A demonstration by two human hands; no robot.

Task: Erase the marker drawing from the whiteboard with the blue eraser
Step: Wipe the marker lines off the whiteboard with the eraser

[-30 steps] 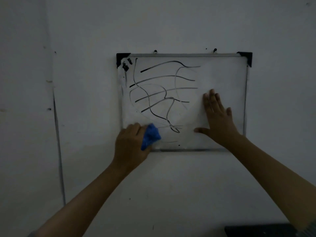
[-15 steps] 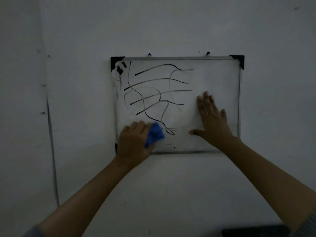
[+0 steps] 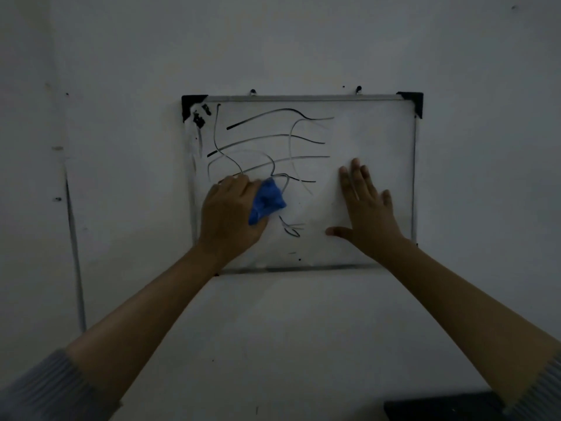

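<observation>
Reaching up from grey knit sleeves [image 3: 45, 393], our bare forearms meet the whiteboard [image 3: 373, 132] hung on the pale wall [image 3: 303, 41]. Our left hand [image 3: 229, 214] is closed around the blue eraser [image 3: 267, 202], pressing it against the board's left-centre, right over the lower strokes of the black marker drawing [image 3: 273, 138]. Our right hand [image 3: 367, 208] lies flat and open on the board's clean right half, fingers spread, holding nothing. Black plastic corners [image 3: 411, 100] cap the frame's top edge.
</observation>
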